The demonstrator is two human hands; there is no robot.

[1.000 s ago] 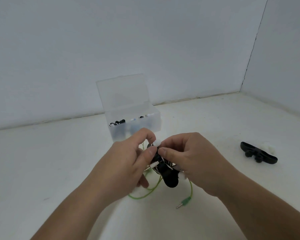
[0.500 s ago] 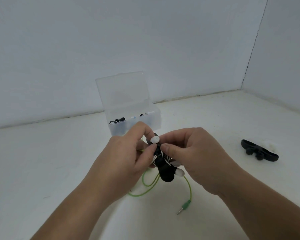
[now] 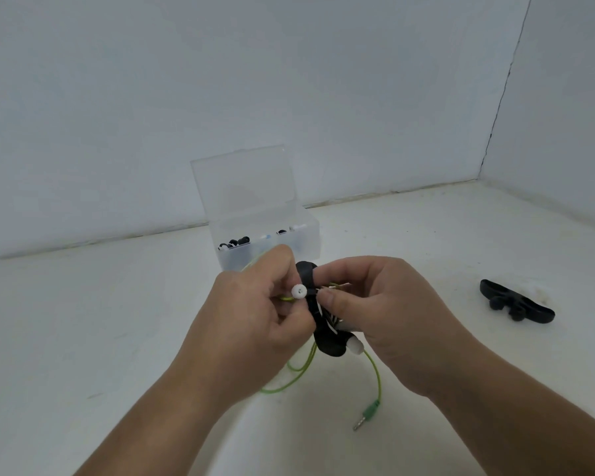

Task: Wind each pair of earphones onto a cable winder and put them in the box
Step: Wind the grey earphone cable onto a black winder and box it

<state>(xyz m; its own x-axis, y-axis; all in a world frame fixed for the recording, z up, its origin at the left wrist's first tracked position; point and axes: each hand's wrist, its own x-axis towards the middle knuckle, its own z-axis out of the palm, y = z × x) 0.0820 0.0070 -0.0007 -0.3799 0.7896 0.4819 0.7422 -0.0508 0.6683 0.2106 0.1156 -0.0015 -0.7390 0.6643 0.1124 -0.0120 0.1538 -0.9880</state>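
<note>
Over the last half second I've drawn the white earbud (image 3: 299, 291) down to the left of the black winder (image 3: 327, 341). My left hand (image 3: 251, 321) pinches the bud and my right hand (image 3: 389, 310) grips the winder's middle. Winding has barely started, I'd say: the green cable (image 3: 379, 383) dangles loose, short of the box (image 3: 306, 245).

Nothing can be read here: no text, label, brand, number or sign shows on the box (image 3: 244, 187), on the winder (image 3: 327, 341), on the earphones (image 3: 299, 291) or on the spare winder (image 3: 516, 302).
</note>
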